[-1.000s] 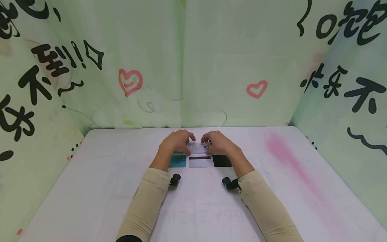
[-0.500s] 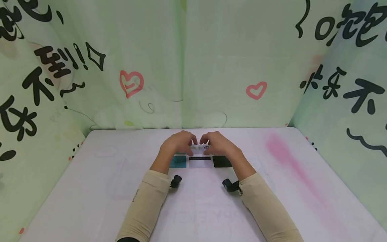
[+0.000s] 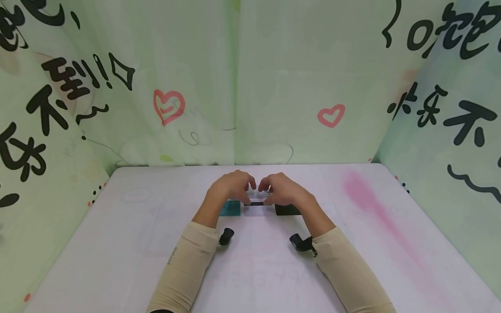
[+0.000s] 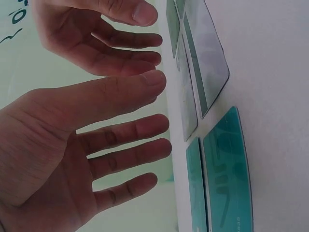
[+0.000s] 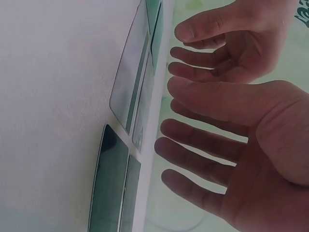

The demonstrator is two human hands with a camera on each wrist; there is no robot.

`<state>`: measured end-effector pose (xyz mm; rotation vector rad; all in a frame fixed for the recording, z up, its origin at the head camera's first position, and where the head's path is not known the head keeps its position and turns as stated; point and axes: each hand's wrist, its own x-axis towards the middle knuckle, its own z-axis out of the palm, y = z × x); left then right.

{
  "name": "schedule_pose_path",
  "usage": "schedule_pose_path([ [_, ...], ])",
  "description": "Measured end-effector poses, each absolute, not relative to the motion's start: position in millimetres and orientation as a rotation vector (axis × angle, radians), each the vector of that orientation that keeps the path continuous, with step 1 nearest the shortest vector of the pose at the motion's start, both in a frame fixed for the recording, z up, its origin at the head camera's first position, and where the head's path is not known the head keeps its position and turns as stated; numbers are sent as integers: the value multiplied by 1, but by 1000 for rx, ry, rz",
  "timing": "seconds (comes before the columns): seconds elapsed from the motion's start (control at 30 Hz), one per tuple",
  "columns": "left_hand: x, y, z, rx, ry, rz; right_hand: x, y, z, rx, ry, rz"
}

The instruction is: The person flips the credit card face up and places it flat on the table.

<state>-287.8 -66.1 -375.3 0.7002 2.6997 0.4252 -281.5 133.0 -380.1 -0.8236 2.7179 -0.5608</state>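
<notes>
Flat cards lie in two rows on the table. In the near row are a teal card point(image 3: 230, 209), a white card with a dark stripe point(image 3: 259, 211) and a dark card point(image 3: 287, 210). Behind them sit another teal card point(image 4: 196, 186), a pale printed card point(image 4: 187, 94) and a dark green one point(image 5: 129, 193). My left hand point(image 3: 233, 186) and right hand point(image 3: 283, 190) hover over the middle cards, palms facing each other. Both wrist views show loosely bent fingers, apart from the cards, with nothing held. In the head view the hands partly hide the far row.
The white table point(image 3: 156, 252) has a pink smear point(image 3: 379, 217) on its right. Green printed curtains point(image 3: 282, 87) enclose the back and both sides. A small black wrist-mounted device point(image 3: 226, 236) sits by the left wrist, and a similar device point(image 3: 300, 242) by the right.
My hands have drawn slightly closer together and now cover more of the pale card in the far row. The cards show no clear movement.
</notes>
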Motion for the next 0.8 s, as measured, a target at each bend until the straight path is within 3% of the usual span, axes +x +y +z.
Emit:
schedule_pose_path([
  [0.8, -274, -62, -380, 669, 2686, 319, -267, 127, -381, -704, 2710, -383],
])
